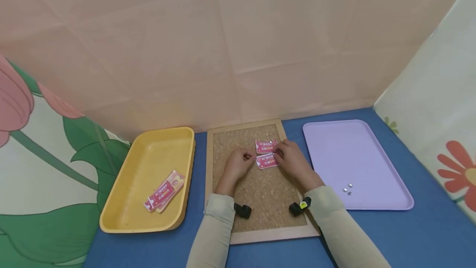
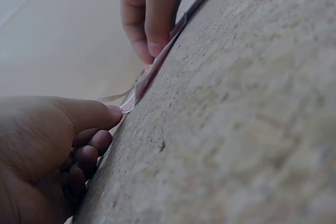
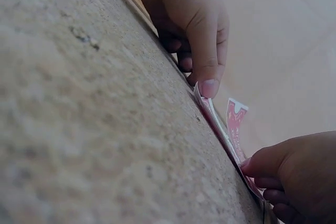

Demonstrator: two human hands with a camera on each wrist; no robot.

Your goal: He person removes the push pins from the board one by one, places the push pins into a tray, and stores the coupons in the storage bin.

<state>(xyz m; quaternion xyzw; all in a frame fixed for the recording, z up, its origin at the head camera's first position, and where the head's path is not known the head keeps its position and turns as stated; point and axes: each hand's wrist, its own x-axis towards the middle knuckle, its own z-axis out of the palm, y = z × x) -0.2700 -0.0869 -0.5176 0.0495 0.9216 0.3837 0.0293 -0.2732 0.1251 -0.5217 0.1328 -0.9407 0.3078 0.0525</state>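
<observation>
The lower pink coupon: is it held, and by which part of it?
The lower pink coupon is held: left hand at its left end, right hand at its right end.

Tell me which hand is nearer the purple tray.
Right. The right hand is left of the purple tray, by the right end of the lower coupon; the left hand is farther left, by the coupon's other end.

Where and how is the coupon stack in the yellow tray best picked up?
Probably by its lower-left end in the head view, coming from above and pinching thumb over fingertips. The coupon stack lies flat and aslant in the yellow tray, its upper-right end close to the tray's right wall, with bare floor around the lower-left end. The left hand is nearer.
</observation>
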